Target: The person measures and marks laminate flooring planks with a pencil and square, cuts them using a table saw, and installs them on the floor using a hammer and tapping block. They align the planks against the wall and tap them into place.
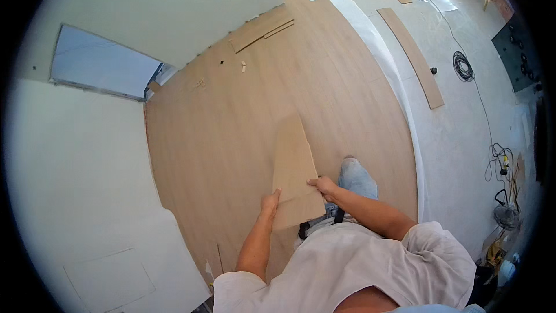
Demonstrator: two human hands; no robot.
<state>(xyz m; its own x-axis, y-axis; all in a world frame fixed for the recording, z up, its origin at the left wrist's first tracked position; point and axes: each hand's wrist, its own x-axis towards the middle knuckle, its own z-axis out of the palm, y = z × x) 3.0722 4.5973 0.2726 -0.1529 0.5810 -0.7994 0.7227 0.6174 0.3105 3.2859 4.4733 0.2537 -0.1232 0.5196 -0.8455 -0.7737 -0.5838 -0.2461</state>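
Between my two hands is a light wood floor plank (294, 162), held in front of my body with its long end pointing away over the floor. My left hand (271, 200) grips its left edge, thumb on top. Gripping the right edge, a little nearer my leg, is my right hand (324, 186), its thumb also on the upper face. The fingers of both hands are hidden under the board. Beneath it spreads the laid wood floor (231, 133). My knee in jeans (358, 179) shows just right of the plank.
Cut planks (260, 35) lie by the far wall, with small wood pieces (244, 66) near them. White underlay (370, 35) borders the floor on the right. Beyond it, a long plank (411, 58) and a coiled black cable (463, 66) rest on concrete. Walls (87, 156) rise at left.
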